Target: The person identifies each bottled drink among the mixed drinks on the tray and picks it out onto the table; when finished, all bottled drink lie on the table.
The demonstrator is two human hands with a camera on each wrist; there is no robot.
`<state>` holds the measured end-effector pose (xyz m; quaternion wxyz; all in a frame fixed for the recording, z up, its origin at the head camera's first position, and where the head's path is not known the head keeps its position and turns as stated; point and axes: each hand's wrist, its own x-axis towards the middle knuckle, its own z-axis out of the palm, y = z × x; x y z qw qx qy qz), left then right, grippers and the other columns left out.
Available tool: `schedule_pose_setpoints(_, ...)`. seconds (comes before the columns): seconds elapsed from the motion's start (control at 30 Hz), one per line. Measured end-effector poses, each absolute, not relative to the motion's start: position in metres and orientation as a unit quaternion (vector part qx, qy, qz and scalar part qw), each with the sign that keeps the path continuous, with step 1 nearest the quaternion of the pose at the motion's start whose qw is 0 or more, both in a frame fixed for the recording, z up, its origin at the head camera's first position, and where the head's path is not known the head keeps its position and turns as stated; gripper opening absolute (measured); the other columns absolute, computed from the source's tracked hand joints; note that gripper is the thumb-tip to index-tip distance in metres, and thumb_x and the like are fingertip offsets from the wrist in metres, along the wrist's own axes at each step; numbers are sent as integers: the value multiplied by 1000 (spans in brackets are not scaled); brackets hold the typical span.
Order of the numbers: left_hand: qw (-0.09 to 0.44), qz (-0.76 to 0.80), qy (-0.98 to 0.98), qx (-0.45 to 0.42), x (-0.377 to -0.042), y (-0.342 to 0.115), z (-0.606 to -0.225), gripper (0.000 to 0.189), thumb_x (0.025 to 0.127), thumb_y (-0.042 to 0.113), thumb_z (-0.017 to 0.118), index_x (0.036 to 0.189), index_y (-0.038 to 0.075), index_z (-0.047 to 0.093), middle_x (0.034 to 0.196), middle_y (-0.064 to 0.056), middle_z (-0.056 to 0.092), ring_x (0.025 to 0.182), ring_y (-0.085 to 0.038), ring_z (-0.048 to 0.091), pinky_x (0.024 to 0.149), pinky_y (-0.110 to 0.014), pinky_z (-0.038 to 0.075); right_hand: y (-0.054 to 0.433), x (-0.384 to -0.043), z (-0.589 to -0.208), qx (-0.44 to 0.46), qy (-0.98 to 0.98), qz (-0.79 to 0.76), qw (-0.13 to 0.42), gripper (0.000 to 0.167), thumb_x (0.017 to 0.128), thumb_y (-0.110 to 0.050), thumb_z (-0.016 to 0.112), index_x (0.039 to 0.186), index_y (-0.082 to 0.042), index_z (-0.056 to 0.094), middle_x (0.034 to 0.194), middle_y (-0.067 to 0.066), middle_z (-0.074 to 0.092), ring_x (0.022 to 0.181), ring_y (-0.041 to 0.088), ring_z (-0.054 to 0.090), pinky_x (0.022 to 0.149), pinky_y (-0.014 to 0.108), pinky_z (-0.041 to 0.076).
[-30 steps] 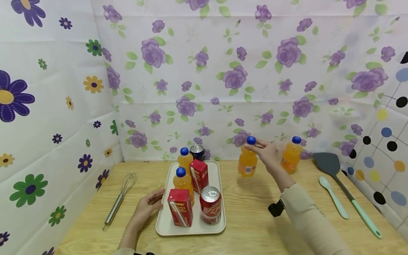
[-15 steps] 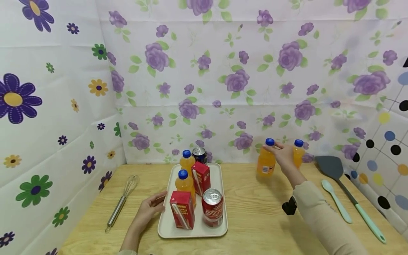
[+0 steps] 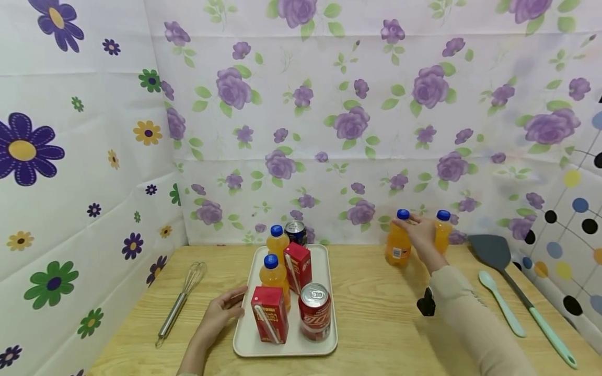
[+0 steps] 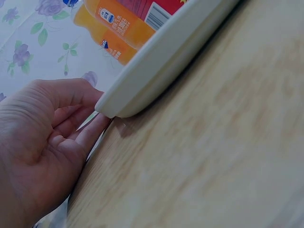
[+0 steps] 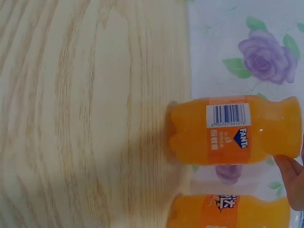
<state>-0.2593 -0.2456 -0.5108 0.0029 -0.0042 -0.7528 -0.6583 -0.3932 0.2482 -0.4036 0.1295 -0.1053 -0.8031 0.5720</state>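
Note:
Near the back of the table my right hand [image 3: 420,235] pinches an orange Fanta bottle [image 3: 398,248] near its neck, below the blue cap. The bottle is upright, its base on or just above the wood. A second Fanta bottle [image 3: 443,232] stands beside it, partly behind the hand. My left hand [image 3: 218,313] holds the left rim of a cream tray [image 3: 310,351], fingers and thumb at the edge in the left wrist view. On the tray are two orange bottles [image 3: 274,277], two red drink cartons [image 3: 270,316], a red can [image 3: 315,313] and a dark can [image 3: 295,233].
A metal whisk [image 3: 181,303] lies left of the tray. At the far right are a grey spatula [image 3: 494,250] with a mint handle and a mint spoon [image 3: 500,303]. Flowered cloth [image 3: 357,130] hangs behind the table and along its left side.
My right hand has carried the Fanta bottle rightward and down, away from the tray, to beside the other bottle. My left hand has stayed at the tray's rim. The head view has shifted slightly.

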Motion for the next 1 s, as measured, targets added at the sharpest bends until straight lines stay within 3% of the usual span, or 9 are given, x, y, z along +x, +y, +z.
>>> schedule_pose_setpoints(0.13,2,-656,-754,1,-257,-246,-510,55,83,-10,60,137,-6,50,146,-22,49,136,-38,46,89,-10,49,248,-396,-408,-92,-815,551,156,64,88,-35,71,141,-5,50,147,18,49,130,33,52,107,44,47)
schedule_pose_setpoints(0.3,-2,-656,-754,-3,-258,-246,-509,55,84,-9,60,138,-6,49,146,-22,48,136,-38,45,90,-10,49,249,-401,-417,-86,-817,535,196,59,90,-33,69,138,-3,53,146,19,51,126,34,52,101,42,48)
schedule_pose_setpoints(0.5,-1,-658,-753,-4,-260,-246,-510,55,83,-9,61,137,-6,50,146,-22,48,135,-38,46,90,-10,49,250,-406,-428,-89,-794,566,201,64,90,-37,67,142,-5,49,151,17,44,134,35,44,113,48,40)
schedule_pose_setpoints(0.67,1,-659,-752,-3,-260,-245,-509,55,83,-10,60,137,-7,50,146,-22,48,135,-39,46,89,-10,49,250,-407,-432,-91,-785,576,212,64,90,-38,67,143,-6,49,152,17,43,136,35,43,115,48,38)
schedule_pose_setpoints(0.83,1,-662,-749,-3,-260,-244,-509,55,83,-10,60,137,-7,50,146,-22,48,136,-39,46,90,-9,49,251,-406,-429,-87,-790,571,204,66,91,-40,66,144,-6,47,152,17,42,138,36,41,115,48,38)
schedule_pose_setpoints(1.0,1,-656,-755,-5,-258,-246,-508,55,83,-9,60,138,-7,49,146,-23,48,136,-37,46,92,-10,48,253,-402,-421,-71,-812,558,157,65,94,-39,62,145,-4,44,155,19,37,139,38,39,113,51,39)
